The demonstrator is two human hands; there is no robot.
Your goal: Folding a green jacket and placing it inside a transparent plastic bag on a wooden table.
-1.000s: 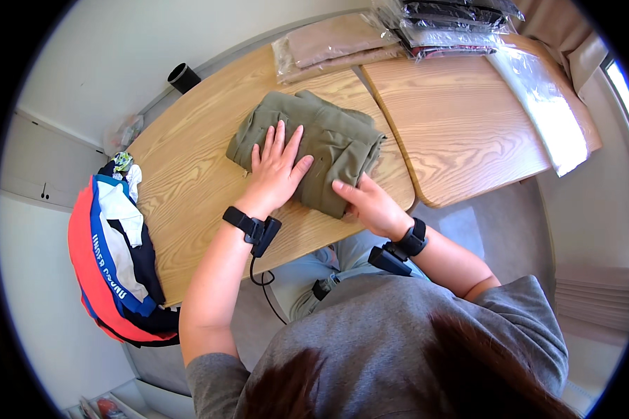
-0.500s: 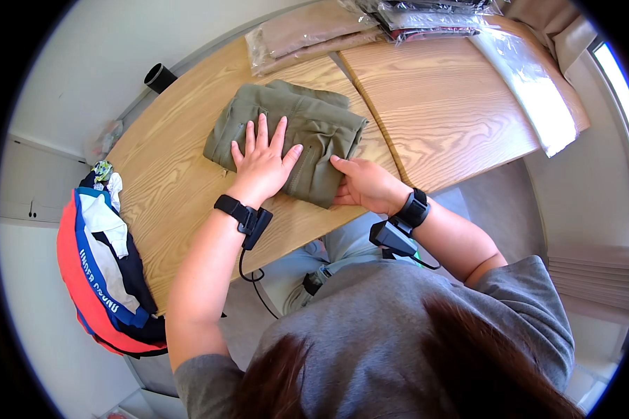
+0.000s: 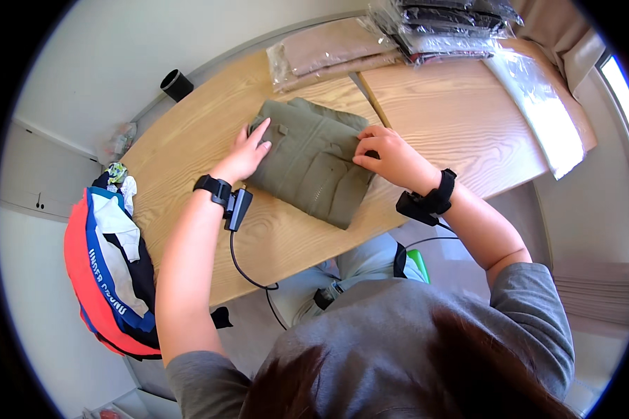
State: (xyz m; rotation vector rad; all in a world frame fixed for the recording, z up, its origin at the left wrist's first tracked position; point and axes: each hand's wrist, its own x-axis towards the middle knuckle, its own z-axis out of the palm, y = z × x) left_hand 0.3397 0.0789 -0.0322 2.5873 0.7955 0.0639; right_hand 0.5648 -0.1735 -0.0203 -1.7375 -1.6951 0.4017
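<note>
A folded olive-green garment (image 3: 311, 160) lies on the wooden table (image 3: 210, 146) in front of me. My left hand (image 3: 244, 153) rests at the garment's left edge, fingers stretched out and touching the fabric. My right hand (image 3: 391, 155) sits on its right edge, fingers curled and pinching the cloth. Both wrists carry black bands with small devices, and a cable hangs from the left one.
Bagged beige garments (image 3: 328, 52) and dark bagged ones (image 3: 447, 24) lie at the table's far side. An empty clear plastic bag (image 3: 541, 112) lies at the right. A black cup (image 3: 177, 85) stands far left. A red and blue bag (image 3: 108, 272) sits beside the table.
My left hand slid from the garment's top to its left edge. My right hand moved from the near edge up to the right side. The view shifted.
</note>
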